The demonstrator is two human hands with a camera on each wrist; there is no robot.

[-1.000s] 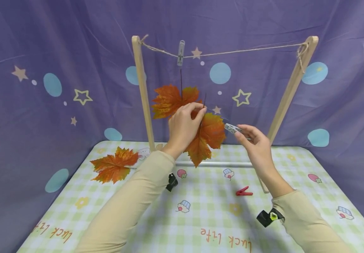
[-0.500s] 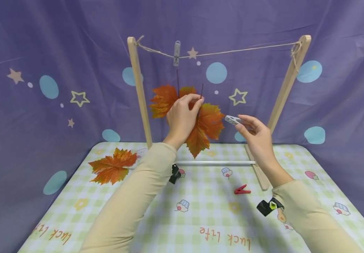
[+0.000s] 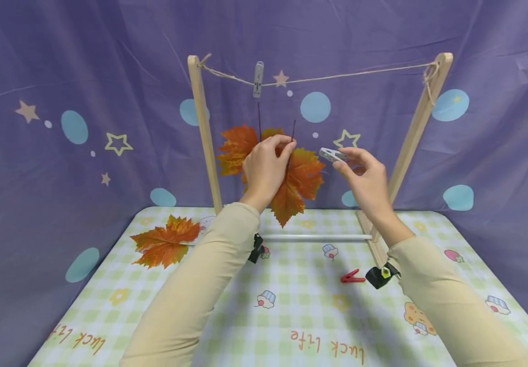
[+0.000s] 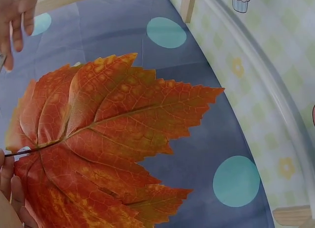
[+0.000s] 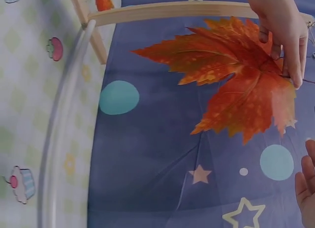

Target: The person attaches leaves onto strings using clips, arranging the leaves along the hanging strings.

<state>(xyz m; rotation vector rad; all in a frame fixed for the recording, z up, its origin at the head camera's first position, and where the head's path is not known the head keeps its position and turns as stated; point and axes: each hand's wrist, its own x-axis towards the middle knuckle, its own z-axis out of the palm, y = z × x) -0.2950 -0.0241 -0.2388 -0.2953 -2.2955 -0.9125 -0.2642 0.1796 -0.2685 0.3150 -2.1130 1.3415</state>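
Note:
My left hand (image 3: 266,165) pinches the stem of an orange maple leaf (image 3: 302,176), which hangs below the string. Just right of that leaf, my right hand (image 3: 367,178) holds a grey clothespin (image 3: 333,154) between thumb and fingers. Behind the left hand another orange leaf (image 3: 236,150) hangs with its stem up at a second grey clothespin (image 3: 258,80), clipped on the twine (image 3: 351,75). The left wrist view shows the held leaf (image 4: 108,119) up close, its stem at the fingers. From the right wrist, the same leaf (image 5: 236,70) appears under the left hand (image 5: 285,31).
Two wooden posts (image 3: 204,127) carry the twine, joined low down by a white rod (image 3: 314,237). A third leaf (image 3: 165,241) lies on the checked tablecloth (image 3: 200,326) at left. Nearer the right post lies a red clothespin (image 3: 352,277). A purple curtain (image 3: 108,61) hangs behind.
My right hand has risen with the grey clothespin, nearer the twine and slightly leftward. The left hand has lifted the pinched leaf a little. The view has shifted slightly.

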